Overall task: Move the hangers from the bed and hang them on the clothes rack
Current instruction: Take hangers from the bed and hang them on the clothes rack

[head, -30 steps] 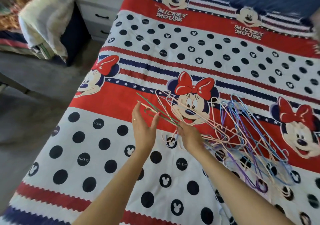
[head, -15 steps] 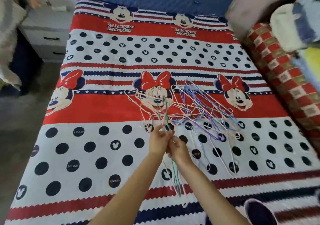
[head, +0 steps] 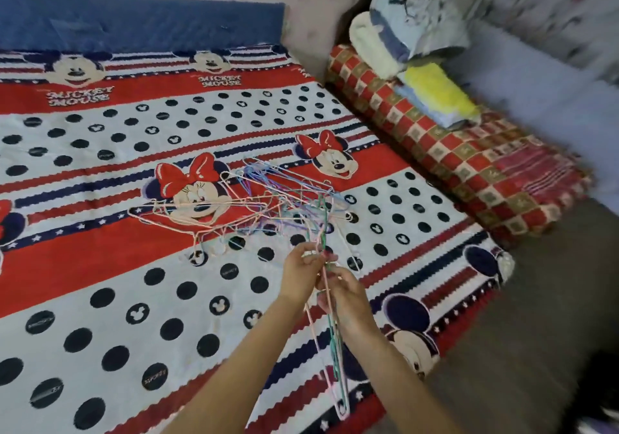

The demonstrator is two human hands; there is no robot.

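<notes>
The left hand (head: 301,274) and right hand (head: 346,294) meet above the bed (head: 100,299), both pinching a few thin pink and green hangers (head: 335,343) that dangle below the grip. Fingers overlap, so their exact number is hard to tell. Just beyond the grip, the tangled pile of hangers (head: 254,199) lies on the bedcover, its strands impossible to separate.

Hangers (head: 234,206) thin smooth plastic (pastel); bedspread (head: 100,266) matt printed cloth.
</notes>
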